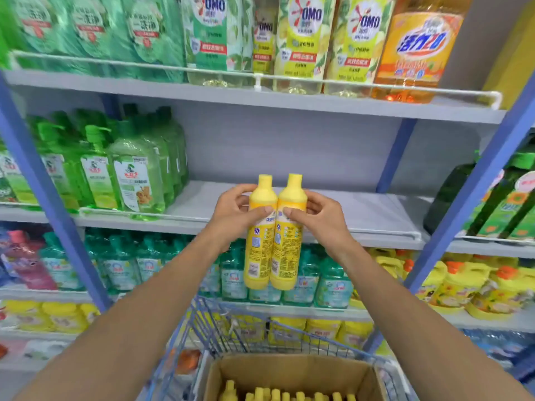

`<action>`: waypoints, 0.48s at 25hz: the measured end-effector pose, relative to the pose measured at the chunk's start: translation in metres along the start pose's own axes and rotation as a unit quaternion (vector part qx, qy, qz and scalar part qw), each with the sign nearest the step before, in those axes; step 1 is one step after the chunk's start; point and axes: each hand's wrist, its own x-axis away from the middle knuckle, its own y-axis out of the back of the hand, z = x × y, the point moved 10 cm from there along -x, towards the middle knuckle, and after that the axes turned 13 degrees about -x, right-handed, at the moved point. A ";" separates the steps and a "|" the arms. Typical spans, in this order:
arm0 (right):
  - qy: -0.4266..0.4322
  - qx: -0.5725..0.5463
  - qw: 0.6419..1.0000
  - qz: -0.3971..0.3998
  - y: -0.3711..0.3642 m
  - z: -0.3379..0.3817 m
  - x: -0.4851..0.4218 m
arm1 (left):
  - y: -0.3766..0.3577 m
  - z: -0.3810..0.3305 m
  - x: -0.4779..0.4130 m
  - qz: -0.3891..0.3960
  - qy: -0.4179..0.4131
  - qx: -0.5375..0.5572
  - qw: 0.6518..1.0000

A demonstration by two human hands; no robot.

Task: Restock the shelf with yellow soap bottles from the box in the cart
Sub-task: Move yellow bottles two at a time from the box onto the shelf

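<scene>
Two yellow soap bottles stand upright side by side in the air in front of the middle shelf (362, 209). My left hand (234, 212) grips the left yellow bottle (259, 250) around its shoulder. My right hand (321, 217) grips the right yellow bottle (286, 253) the same way. The bottles touch each other. Below, a cardboard box (289, 371) sits in the blue wire cart (246, 337), and several yellow bottle caps (286, 396) show inside it. The shelf section behind the bottles is bare grey.
Green pump bottles (136, 175) fill the left part of the middle shelf behind a white wire rail (385, 234). Dark green bottles (451, 195) stand to the right past a blue upright (474, 180). Detergent bottles (304, 39) line the shelf above; teal and yellow bottles fill the shelves below.
</scene>
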 end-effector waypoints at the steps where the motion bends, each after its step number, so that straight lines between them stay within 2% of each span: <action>1: 0.011 0.000 1.000 0.000 -0.002 0.009 -0.013 | 0.007 -0.011 -0.010 -0.012 -0.012 -0.005 1.000; 6: 0.031 -0.017 0.999 0.011 -0.011 0.032 -0.084 | 0.034 -0.051 -0.064 -0.044 -0.049 -0.026 0.997; 12: 0.034 -0.016 0.999 -0.002 -0.019 0.011 -0.129 | 0.041 -0.032 -0.110 -0.084 -0.047 -0.004 0.995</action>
